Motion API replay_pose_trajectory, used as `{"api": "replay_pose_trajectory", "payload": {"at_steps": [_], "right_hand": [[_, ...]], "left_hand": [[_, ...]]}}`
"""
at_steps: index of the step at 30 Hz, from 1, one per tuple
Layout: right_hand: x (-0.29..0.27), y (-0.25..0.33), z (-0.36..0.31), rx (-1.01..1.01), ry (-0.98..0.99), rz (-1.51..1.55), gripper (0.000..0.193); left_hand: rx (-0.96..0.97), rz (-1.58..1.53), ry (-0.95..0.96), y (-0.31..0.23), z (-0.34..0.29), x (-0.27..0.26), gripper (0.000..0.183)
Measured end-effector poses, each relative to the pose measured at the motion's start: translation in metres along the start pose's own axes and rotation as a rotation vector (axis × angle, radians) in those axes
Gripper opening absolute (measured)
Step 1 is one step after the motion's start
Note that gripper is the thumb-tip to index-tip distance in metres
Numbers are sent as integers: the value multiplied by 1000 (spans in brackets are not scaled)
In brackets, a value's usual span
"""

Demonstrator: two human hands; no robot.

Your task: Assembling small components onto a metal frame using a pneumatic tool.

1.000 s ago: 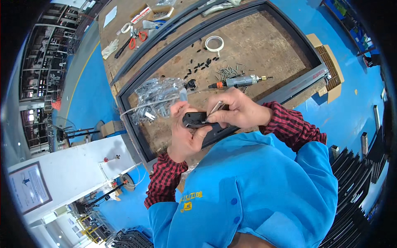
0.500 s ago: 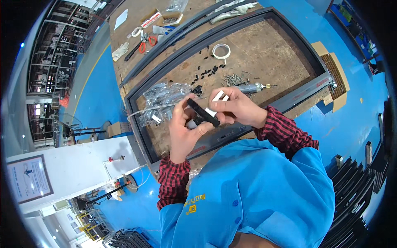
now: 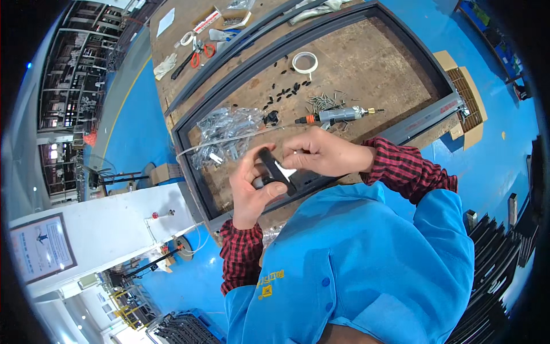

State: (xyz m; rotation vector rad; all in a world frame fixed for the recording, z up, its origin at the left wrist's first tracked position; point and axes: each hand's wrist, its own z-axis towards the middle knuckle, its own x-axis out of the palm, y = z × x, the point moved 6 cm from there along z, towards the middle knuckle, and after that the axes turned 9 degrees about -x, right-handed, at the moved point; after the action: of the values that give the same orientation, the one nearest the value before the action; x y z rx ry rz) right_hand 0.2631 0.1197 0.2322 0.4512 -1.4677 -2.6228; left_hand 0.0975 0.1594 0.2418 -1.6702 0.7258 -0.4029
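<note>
While both forearms come up from the blue jacket in red-and-black checked sleeves, the left hand [image 3: 252, 189] is raised with its palm turned inward, fingers curled around the lower end of a short black bar-shaped part [image 3: 276, 171], thumb pressed against its side. That part sits tilted, its upper end toward 11 o'clock, held above the near edge of the surface. At 3 o'clock of it the right hand [image 3: 323, 152] reaches across with the wrist bent, its fingers pressed together and pinching a small white piece [image 3: 285, 170] that touches the black part.

Just beyond the hands, at 12 o'clock, an orange-collared power screwdriver [image 3: 338, 115] lies flat on the brown surface [image 3: 372, 74] inside a dark metal frame [image 3: 421, 117]. At 10 o'clock of the hands a heap of clear plastic bags [image 3: 226, 135] holds small hardware. Farther out, loose grey screws [image 3: 322, 102] and small black pieces [image 3: 283, 93] are scattered, with a white tape roll [image 3: 305, 61] past them. At the far 11 o'clock edge, red-handled scissors [image 3: 193, 57] lie near a light glove [image 3: 165, 65].
</note>
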Motion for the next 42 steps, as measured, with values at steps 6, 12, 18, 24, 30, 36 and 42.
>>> {"api": "replay_pose_trajectory", "payload": {"at_steps": [6, 12, 18, 24, 30, 36, 42], "right_hand": [[-4, 12, 11, -68, -45, -112, 11], [-8, 16, 17, -66, 10, -270, 18], [-24, 45, 32, -110, 26, -87, 16], [-41, 34, 7, 53, -44, 515, 19], [-5, 1, -19, 438, 78, 615, 16], [14, -13, -32, 509, 133, 569, 17], [-10, 4, -26, 256, 206, -19, 15]], "left_hand": [[-16, -21, -68, 6, -5, 8, 80], [94, -98, -117, 15, 3, 12, 82], [124, -382, -102, 29, 4, 23, 79], [279, -467, -127, 20, -1, 16, 74], [383, -359, -58, 11, 0, 30, 68], [297, -229, 41, 5, -2, 30, 64], [19, -377, 93, 46, -15, 39, 64]]}}
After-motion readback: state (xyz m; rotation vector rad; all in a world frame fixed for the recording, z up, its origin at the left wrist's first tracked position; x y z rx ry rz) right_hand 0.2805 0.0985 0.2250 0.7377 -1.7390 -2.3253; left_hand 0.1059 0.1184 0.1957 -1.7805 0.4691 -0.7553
